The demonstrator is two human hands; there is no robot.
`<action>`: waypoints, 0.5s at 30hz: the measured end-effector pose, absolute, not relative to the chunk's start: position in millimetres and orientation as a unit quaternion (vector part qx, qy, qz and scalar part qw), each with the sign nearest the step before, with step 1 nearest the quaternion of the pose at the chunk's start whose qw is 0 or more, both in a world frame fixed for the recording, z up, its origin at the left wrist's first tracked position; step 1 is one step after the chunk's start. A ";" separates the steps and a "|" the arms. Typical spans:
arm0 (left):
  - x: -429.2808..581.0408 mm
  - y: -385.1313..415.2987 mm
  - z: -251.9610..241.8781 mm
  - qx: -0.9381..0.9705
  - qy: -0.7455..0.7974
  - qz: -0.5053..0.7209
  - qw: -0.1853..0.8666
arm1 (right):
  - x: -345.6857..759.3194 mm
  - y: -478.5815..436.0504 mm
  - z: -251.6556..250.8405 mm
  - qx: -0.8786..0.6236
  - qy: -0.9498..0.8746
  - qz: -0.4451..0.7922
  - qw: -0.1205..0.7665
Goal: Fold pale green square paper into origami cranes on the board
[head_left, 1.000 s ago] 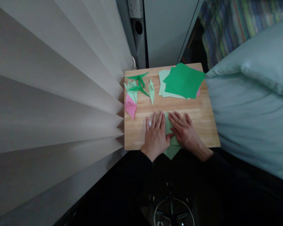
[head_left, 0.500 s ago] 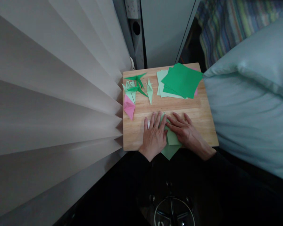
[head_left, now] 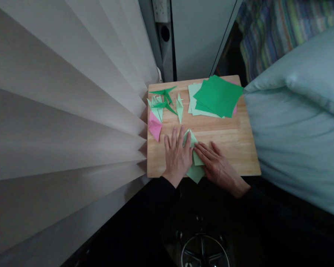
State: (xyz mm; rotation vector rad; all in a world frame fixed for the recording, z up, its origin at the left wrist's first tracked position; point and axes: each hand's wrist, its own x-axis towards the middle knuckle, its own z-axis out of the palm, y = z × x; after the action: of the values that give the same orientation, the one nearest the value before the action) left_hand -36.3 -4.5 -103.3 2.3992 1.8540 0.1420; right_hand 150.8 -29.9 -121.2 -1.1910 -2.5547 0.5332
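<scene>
A partly folded light green paper [head_left: 195, 173] lies at the front edge of the wooden board [head_left: 228, 133], its lower corner sticking out past the edge. My left hand [head_left: 178, 155] rests flat with fingers spread, its index finger and thumb on the paper's left side. On the paper's right side, my right hand [head_left: 217, 165] lies with outstretched fingers pressing down near the middle. Both palms face down, and they hide parts of the paper. The paper's pointed top shows between the hands.
Folded green figures [head_left: 164, 105], a pale green one [head_left: 179, 108] and a pink one [head_left: 155, 127] lie at the board's back left. Green sheets [head_left: 219, 96] are stacked back right. A pleated curtain [head_left: 72, 111] borders the left, pale bedding [head_left: 295, 122] the right.
The paper has shifted slightly left and away from me. My right hand has slid down and its fingers have come closer together. More of the paper's top now shows.
</scene>
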 end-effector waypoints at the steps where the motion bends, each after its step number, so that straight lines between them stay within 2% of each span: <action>1: -34.6 -6.6 -104.3 0.794 0.603 0.057 0.049 | 149.8 -29.4 -123.5 -0.415 -0.881 0.179 0.142; 6: -28.4 -14.8 -113.1 0.817 0.569 0.080 0.054 | 146.8 -27.6 -129.4 -0.427 -0.867 0.189 0.172; 11: -26.2 -15.4 -114.6 0.814 0.574 0.069 0.058 | 143.7 -24.7 -139.7 -0.443 -0.827 0.218 0.268; 15: -25.7 -14.2 -111.2 0.812 0.577 0.060 0.069 | 142.6 -23.9 -145.6 -0.449 -0.818 0.222 0.282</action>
State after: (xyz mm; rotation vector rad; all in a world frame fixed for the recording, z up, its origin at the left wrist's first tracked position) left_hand -25.7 -14.2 -111.2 2.4425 1.7368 0.1808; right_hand 142.6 -23.9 -145.6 -1.2015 -2.1916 0.5947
